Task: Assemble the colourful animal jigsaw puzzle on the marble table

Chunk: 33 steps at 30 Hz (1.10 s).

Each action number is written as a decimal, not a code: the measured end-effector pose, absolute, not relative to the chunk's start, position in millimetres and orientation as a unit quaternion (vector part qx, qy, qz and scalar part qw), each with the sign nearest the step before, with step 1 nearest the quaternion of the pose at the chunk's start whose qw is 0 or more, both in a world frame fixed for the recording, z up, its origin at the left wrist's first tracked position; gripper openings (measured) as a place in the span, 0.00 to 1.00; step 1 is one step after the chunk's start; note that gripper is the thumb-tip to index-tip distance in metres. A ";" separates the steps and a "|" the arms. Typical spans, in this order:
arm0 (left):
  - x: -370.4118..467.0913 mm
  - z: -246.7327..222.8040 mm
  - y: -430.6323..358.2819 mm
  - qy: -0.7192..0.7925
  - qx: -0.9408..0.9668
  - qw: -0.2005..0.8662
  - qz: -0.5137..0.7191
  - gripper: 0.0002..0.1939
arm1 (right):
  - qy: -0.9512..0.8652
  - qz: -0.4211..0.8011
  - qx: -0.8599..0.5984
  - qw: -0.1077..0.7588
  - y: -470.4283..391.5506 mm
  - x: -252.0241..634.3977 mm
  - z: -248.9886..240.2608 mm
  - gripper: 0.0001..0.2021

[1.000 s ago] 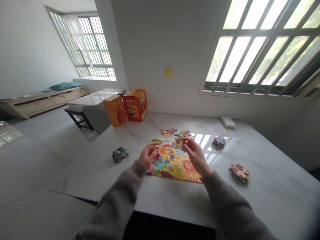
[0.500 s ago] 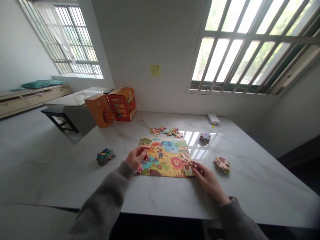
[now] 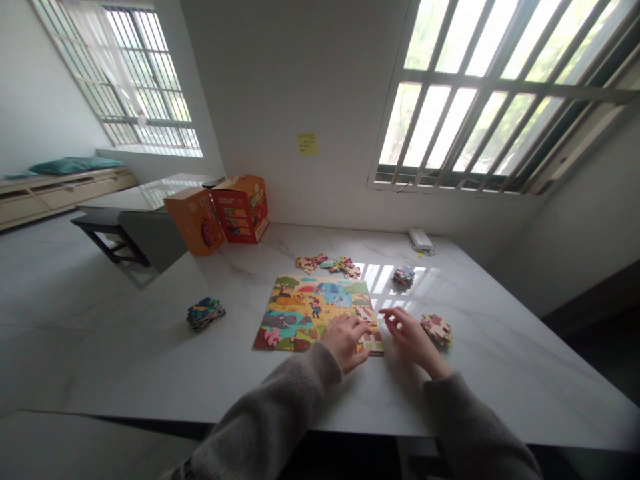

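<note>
A colourful animal jigsaw (image 3: 295,310) lies flat on the white marbled table. My left hand (image 3: 347,340) rests over its lower right part with the fingers spread, covering some pieces; nothing shows in its grasp. Just off the jigsaw's right edge is my right hand (image 3: 407,333), its fingers apart and holding nothing. Close to the right hand sits a pile of pink and brown pieces (image 3: 437,329). Beyond the jigsaw's top edge are loose pieces (image 3: 311,263) and a second loose group (image 3: 343,265).
A dark blue-green pile (image 3: 205,313) lies on the left, and a small pile (image 3: 403,277) at the back right. Two orange boxes (image 3: 243,210) stand at the back left. A white device with a cable (image 3: 421,241) lies near the wall.
My left hand has moved right, from the jigsaw's left side to its lower right. My right hand has come off the corner piece and opened. The view has shifted slightly.
</note>
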State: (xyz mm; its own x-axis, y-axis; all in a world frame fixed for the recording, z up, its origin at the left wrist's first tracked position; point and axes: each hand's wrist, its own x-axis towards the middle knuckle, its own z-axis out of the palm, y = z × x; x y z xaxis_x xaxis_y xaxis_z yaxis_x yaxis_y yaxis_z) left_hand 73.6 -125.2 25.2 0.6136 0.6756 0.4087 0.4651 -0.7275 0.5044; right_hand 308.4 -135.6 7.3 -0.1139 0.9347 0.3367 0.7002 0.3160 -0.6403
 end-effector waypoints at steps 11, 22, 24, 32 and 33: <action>93.0 7.3 -121.5 0.348 0.907 0.140 0.193 0.12 | -0.809 0.211 -0.484 0.257 -80.2 315.1 -1.4 0.10; 92.7 -2.3 -120.0 0.362 0.892 0.166 0.216 0.08 | -0.739 0.254 -0.521 0.343 -89.2 321.6 0.7 0.14; 92.1 -2.2 -120.2 0.363 0.893 0.158 0.215 0.08 | -0.724 0.285 -0.519 0.354 -89.7 320.9 2.5 0.14; 89.6 -7.7 -120.4 0.332 0.919 0.090 0.193 0.08 | -0.741 0.304 -0.486 0.350 -86.1 308.7 -7.4 0.14; 89.2 -7.8 -121.4 0.332 0.920 0.084 0.191 0.09 | -0.750 0.294 -0.481 0.346 -86.4 307.4 -7.8 0.14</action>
